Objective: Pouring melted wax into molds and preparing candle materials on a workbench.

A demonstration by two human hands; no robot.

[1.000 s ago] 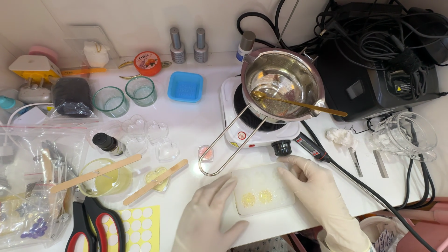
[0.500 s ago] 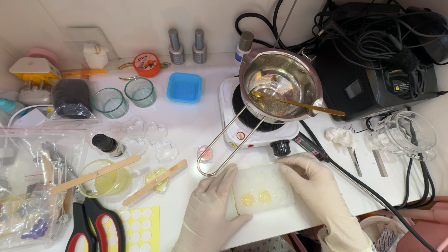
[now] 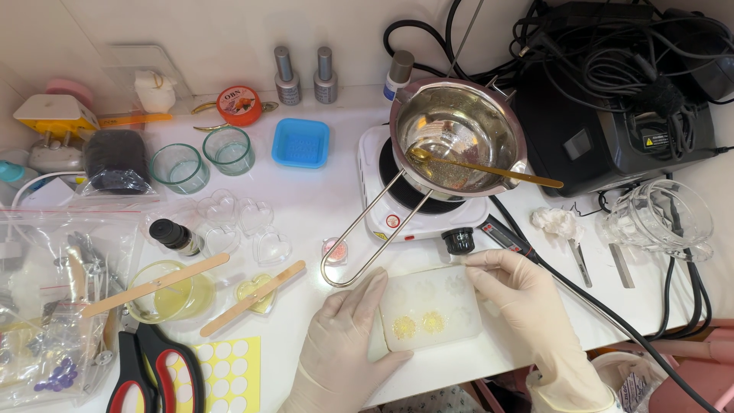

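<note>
Both of my hands wear pale gloves and hold a white translucent silicone mould (image 3: 430, 306) flat on the white table near its front edge. My left hand (image 3: 344, 340) grips the mould's left side with the thumb along its edge. My right hand (image 3: 527, 302) clasps the right side. Two cavities in the mould's front row hold yellow material; the others look unfilled. Just behind the mould stands a small white hot plate (image 3: 417, 203) with a steel pouring pot (image 3: 457, 138) on it and a gold spoon (image 3: 489, 167) resting inside.
To the left lie a glass cup of yellow liquid (image 3: 164, 294) with a wooden stick, a second stick (image 3: 252, 298), clear heart moulds (image 3: 241, 222), a dark dropper bottle (image 3: 174, 235), scissors (image 3: 153, 367), two glass cups and a blue mould (image 3: 300, 143). Black cables and a glass jug (image 3: 661, 218) crowd the right.
Both hands have kept hold of the mould, shifting it slightly on the table; the left hand's thumb has settled along its left edge. Nothing else moved.
</note>
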